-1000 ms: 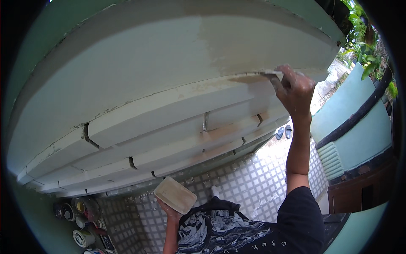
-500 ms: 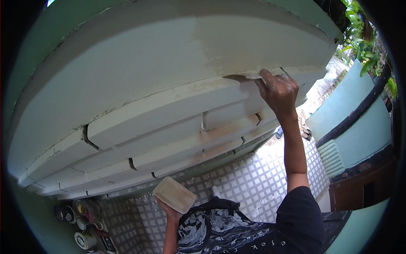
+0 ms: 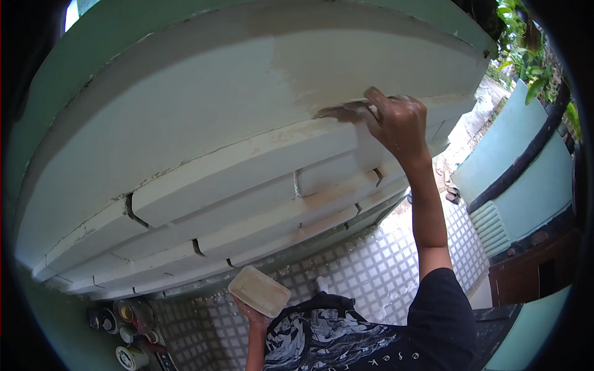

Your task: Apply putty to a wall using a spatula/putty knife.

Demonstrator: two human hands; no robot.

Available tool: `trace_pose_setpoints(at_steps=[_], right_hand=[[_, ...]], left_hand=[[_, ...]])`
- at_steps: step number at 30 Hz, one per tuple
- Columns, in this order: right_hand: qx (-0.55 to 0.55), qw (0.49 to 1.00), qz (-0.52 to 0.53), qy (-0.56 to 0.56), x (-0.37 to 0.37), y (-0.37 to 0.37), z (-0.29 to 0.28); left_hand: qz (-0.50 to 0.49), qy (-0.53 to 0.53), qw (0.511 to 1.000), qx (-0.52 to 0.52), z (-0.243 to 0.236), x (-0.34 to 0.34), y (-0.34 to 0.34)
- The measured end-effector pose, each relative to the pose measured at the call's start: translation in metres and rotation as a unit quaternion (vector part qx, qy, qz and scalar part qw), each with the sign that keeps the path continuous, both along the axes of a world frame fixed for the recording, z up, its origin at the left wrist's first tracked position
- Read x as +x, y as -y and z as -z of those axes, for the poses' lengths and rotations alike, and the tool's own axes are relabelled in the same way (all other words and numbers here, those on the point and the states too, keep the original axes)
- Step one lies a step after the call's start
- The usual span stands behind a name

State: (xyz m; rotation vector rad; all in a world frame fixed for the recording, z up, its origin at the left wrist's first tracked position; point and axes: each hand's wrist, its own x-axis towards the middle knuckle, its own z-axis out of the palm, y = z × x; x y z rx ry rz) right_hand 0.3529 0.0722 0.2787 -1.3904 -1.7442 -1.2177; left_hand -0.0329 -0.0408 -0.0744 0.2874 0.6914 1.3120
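My right hand (image 3: 399, 123) is closed on a putty knife (image 3: 337, 110), whose blade lies along the seam between the upper white panel (image 3: 204, 86) and the stepped moulding (image 3: 216, 179) below it. Brownish smears mark the panel and moulding around the blade. Low in the view, my left hand (image 3: 252, 313) holds a shallow rectangular container (image 3: 260, 290) of pale, smeared material, below the moulding and in front of my shirt.
Several tubs and pails (image 3: 130, 358) stand at lower left beside a green wall (image 3: 49, 306). Below is a checkered tile floor (image 3: 352, 272). At right are a mint wall (image 3: 501, 154), a brown wooden piece (image 3: 526, 278), footwear (image 3: 452, 196) and leafy plants (image 3: 516, 49).
My right hand and the knife have moved left along the seam. My left hand and the container stay low, shifted only slightly down and right in the picture.
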Motion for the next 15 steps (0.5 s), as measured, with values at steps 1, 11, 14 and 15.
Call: trace_pose_setpoints(at_steps=[1,11,14,15], right_hand=[[0.002,1.000,0.006,-0.001,-0.002,-0.003,-0.004],[-0.055,0.995,0.035,-0.079,0.086,0.025,-0.031],[-0.035,0.999,0.036,-0.011,0.105,0.006,-0.009],[-0.006,0.999,0.036,0.011,0.112,0.001,-0.007]], left_hand=[[0.004,0.010,1.000,-0.003,0.008,-0.002,0.000],[-0.012,-0.030,0.999,0.001,0.006,0.006,-0.004],[0.006,-0.002,1.000,0.000,0.017,0.010,-0.003],[0.007,0.001,1.000,-0.003,0.018,0.013,-0.003]])
